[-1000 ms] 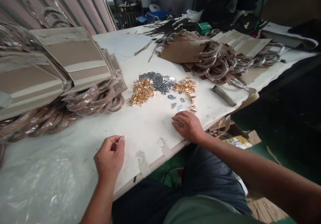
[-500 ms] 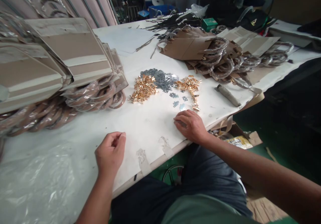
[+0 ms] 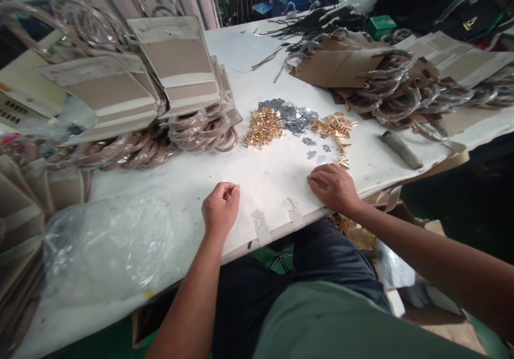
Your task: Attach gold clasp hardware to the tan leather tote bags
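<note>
My left hand [image 3: 220,206] rests curled over the white tabletop [image 3: 265,179], thumb against the bent fingers; whether anything is between them is hidden. To the right, my right hand [image 3: 332,186] lies on the table near its front edge, fingers bent and pressed together, their tips hidden from view. Just beyond it are a few flat silver metal plates [image 3: 309,141] and a short line of gold clasps [image 3: 343,154]. Farther back, a heap of gold metal fittings [image 3: 263,127], a grey heap of small plates [image 3: 295,117] and a second gold heap [image 3: 333,126] sit side by side.
Brown bag panels with plastic-wrapped handles [image 3: 182,69] stand stacked at left; more brown panels [image 3: 341,67] lie at back right. A clear plastic bag [image 3: 116,241] covers the left front. A dark grey cylindrical object [image 3: 401,150] lies near the right edge.
The camera view has swung left, so everything sits farther right in the picture. Both hands keep nearly the same curled pose and place on the table.
</note>
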A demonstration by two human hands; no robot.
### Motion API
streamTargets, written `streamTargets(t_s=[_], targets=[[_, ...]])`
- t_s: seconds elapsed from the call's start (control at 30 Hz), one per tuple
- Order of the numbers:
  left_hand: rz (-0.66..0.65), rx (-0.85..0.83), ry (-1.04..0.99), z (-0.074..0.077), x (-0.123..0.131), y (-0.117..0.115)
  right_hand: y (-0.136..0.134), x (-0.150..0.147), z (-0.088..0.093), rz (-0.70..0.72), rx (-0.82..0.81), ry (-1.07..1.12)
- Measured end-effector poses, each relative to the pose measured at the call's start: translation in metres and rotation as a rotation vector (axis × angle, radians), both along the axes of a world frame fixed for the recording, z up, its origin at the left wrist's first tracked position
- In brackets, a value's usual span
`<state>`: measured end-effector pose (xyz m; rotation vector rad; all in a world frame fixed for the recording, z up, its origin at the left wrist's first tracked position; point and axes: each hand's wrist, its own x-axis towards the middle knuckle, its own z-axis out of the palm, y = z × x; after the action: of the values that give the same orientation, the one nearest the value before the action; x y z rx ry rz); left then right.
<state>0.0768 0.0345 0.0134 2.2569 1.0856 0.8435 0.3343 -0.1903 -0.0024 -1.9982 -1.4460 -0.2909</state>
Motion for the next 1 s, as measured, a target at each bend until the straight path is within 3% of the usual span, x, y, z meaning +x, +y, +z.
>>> streamTargets(t_s=[0.27,0.63,0.77,1.0], targets=[[-0.024,-0.054,0.007,0.009,-0.005,-0.005,0.0,-0.006,0.004,-0.003,-0.074,-0.044],[-0.027,-0.058,0.066,0.009,-0.006,-0.005,0.0,-0.006,-0.002,-0.023,-0.041,-0.043],[-0.066,-0.047,0.059,0.016,-0.011,-0.002,0.005,-0.014,0.014,-0.004,-0.043,0.032],[0.009,-0.208,0.2,0.019,-0.007,0.025,0.02,-0.013,0.033,-0.107,-0.036,-0.152]])
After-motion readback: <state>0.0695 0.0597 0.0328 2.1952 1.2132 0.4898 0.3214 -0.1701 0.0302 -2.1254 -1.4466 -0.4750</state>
